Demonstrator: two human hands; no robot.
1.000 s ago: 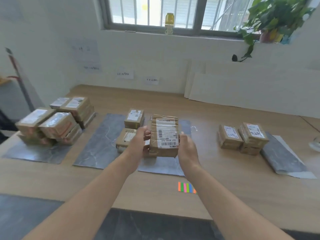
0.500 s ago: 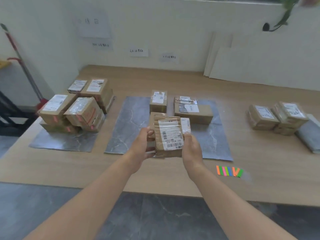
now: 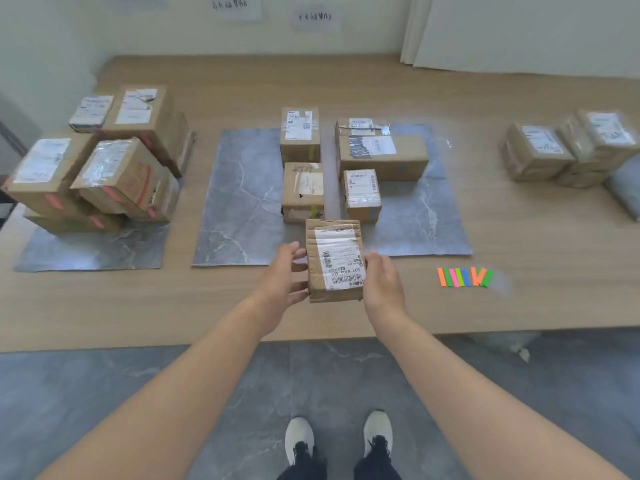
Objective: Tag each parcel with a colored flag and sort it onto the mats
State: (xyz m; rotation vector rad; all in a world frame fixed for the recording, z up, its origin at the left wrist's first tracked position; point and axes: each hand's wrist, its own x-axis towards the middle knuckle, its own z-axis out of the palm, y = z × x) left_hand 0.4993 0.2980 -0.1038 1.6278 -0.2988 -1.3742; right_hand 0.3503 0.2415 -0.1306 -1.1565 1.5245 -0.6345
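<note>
Both hands, left hand (image 3: 284,282) and right hand (image 3: 382,284), gripped the sides of a brown cardboard parcel with a white barcode label (image 3: 334,263) above the wooden table's (image 3: 519,237) near edge, just before the grey marble-patterned mats (image 3: 242,202).

Soft, even daylight fills the scene, bright toward twelve o'clock, where the pale wall (image 3: 519,26) washes out. Shadows are faint. The long light-wood table (image 3: 519,220) bows with wide-angle distortion at its edges. The brown cardboard parcels at three o'clock (image 3: 568,150) smear with blur.
</note>
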